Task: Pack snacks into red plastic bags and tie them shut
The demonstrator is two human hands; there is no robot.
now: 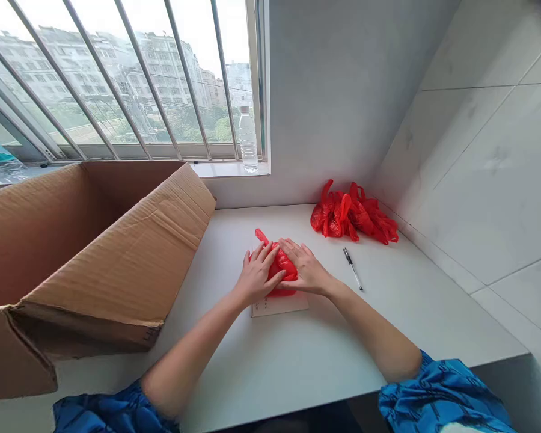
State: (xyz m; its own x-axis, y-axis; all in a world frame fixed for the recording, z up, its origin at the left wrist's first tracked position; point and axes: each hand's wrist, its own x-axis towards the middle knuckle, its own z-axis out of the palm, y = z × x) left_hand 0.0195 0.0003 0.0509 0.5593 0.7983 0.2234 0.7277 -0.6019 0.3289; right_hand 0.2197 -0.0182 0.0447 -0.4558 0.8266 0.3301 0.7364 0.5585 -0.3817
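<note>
At the centre of the frame, a crumpled red plastic bag (pixel 285 264) rests on a pale, flat, printed item (pixel 279 307) on the white tabletop (pixel 234 361). My left hand (pixel 256 279) and right hand (pixel 310 270) cover the bag's two sides, fingers outstretched and loosely apart, clamped on nothing, thumbs close to each other at its near edge. I seem to be pressing or shaping it; light, even pressure from both sides should suit, without tearing the thin plastic. One red loop (pixel 261 235) points toward the upper left; the bag's long axis seems to slant from there toward lower right, though my hands hide much of it.
</note>
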